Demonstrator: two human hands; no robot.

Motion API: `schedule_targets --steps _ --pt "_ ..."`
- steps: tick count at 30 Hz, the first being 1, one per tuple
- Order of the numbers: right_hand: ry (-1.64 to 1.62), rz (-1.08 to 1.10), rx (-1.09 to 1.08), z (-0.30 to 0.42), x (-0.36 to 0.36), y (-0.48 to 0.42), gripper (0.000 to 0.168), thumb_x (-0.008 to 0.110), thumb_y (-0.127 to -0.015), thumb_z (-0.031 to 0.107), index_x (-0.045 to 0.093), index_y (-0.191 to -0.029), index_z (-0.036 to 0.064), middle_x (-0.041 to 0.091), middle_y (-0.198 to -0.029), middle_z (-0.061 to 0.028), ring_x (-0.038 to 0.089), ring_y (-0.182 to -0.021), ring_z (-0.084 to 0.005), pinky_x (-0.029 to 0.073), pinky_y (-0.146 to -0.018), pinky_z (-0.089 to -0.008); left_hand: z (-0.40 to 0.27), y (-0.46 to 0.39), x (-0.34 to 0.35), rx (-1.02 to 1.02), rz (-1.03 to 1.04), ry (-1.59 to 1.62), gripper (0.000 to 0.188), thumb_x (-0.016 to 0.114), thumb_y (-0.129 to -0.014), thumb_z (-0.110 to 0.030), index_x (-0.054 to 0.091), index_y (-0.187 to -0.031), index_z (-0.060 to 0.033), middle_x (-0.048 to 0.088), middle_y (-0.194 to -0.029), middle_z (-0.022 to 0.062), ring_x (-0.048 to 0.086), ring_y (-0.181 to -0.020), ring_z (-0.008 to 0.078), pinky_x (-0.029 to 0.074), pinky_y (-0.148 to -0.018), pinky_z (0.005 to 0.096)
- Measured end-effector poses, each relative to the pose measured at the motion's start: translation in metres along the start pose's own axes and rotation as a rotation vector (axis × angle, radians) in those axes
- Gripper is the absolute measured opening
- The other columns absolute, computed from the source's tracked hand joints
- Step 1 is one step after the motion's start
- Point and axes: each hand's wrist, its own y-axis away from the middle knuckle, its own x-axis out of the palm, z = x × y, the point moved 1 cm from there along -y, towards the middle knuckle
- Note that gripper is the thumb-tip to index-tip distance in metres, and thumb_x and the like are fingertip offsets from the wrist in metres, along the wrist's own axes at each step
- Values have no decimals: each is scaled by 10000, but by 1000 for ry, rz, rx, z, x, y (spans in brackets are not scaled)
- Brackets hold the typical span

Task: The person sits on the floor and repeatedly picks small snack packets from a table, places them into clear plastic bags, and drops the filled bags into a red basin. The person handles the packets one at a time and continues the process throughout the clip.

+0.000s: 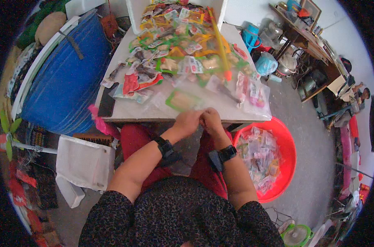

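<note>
My left hand (pixel 187 122) and my right hand (pixel 210 120) meet at the near edge of the white table (pixel 134 112), fingers curled and knuckles touching. A green-edged food packet (pixel 182 100), blurred by motion, extends from them over the tabletop; both hands appear to pinch its near end, though the fingertips are hidden. Farther back lies a heap of sealed food packets (pixel 170 64), several with green, orange or red edges. A red-edged packet (pixel 131 82) is to the left. Clear packets (pixel 257 95) lie at the right corner. A yellow stick (pixel 219 43) with an orange end rests across the heap.
A white foam box (pixel 133 15) on its side holds more packets at the back. Right of my legs, a red tub (pixel 288 160) contains clear-wrapped packets. A large blue barrel (pixel 66 74) and a white foam box (pixel 85 160) stand left. A dark phone-like slab (pixel 106 103) lies on the table's left edge.
</note>
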Motion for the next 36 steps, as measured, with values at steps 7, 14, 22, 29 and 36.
schedule_targets --steps 7,14,22,29,36 --pt "-83 -258 -52 -9 -11 -12 123 471 -705 50 463 -814 -5 473 -620 -60 447 -453 -127 355 -400 -233 33 -28 -21 136 -30 -326 189 439 -695 -162 526 -848 -93 544 -749 127 527 -653 301 428 -560 388" --pt "280 -224 -229 -60 -33 -36 173 457 -745 52 434 -906 -8 475 -677 -48 475 -518 -123 386 -457 -239 46 -90 -64 -29 -225 -513 239 475 -694 -266 557 -806 -72 535 -787 122 507 -731 292 416 -626 389" --pt "294 -116 -137 -39 -31 -29 217 452 -759 96 428 -941 -19 488 -677 -54 487 -540 -121 391 -452 -230 94 -117 -43 -161 -161 -658 376 503 -685 -417 553 -830 -73 501 -901 138 441 -898 310 358 -749 418" --pt "141 -77 -46 -22 -28 -21 250 451 -768 129 413 -967 -18 493 -665 -50 487 -534 -115 381 -421 -224 112 -118 -39 -9 -269 -820 309 467 -700 -374 529 -899 -146 454 -1021 117 391 -979 300 303 -805 451" --pt "128 -83 -13 -6 -25 -12 233 462 -762 131 431 -949 -6 497 -661 -48 489 -537 -114 386 -443 -226 108 -126 -47 -108 -172 -765 275 472 -694 -252 534 -864 -45 505 -917 156 466 -901 272 367 -768 409"
